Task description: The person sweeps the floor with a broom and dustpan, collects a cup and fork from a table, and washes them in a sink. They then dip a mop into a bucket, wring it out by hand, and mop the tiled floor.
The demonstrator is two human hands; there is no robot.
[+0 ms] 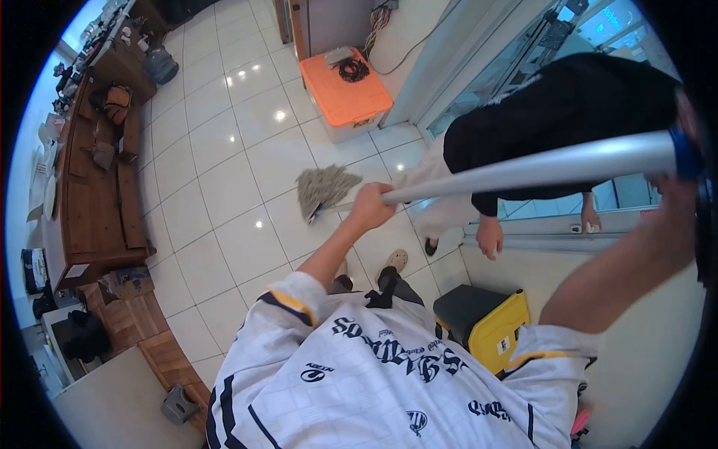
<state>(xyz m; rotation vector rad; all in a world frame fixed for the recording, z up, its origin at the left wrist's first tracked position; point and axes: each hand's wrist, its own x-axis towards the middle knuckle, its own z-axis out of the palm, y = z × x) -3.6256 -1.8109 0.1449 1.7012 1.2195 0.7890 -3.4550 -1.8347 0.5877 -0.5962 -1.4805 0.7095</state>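
Left hand (pixel 372 206) is closed round the lower part of the mop handle (pixel 538 166), and the right hand (pixel 673 191) grips its upper end just below a blue collar (pixel 684 152), though the picture's edge hides most of those fingers. The mop head (pixel 323 188) lies splayed on the floor (pixel 224 150), in front of the orange-lidded box (pixel 345 93) and apart from it.

To mop well here, I judge the lower hand should steer and press while the upper one only guides. The strands should stay flat on the tiles, and the strokes should stop short of the box and of the other person (pixel 568 105).

The floor is glossy white tile with lamp glare, so it is probably slippery when wet. The other person, in a black top and pale trousers, bends at a glass door to the right of the box. A yellow and grey mop bucket (pixel 486 322) sits nearer the wearer than the box, beside their feet. A wooden bench (pixel 97 209) runs along the wall far to the left of the box, with bags on it.
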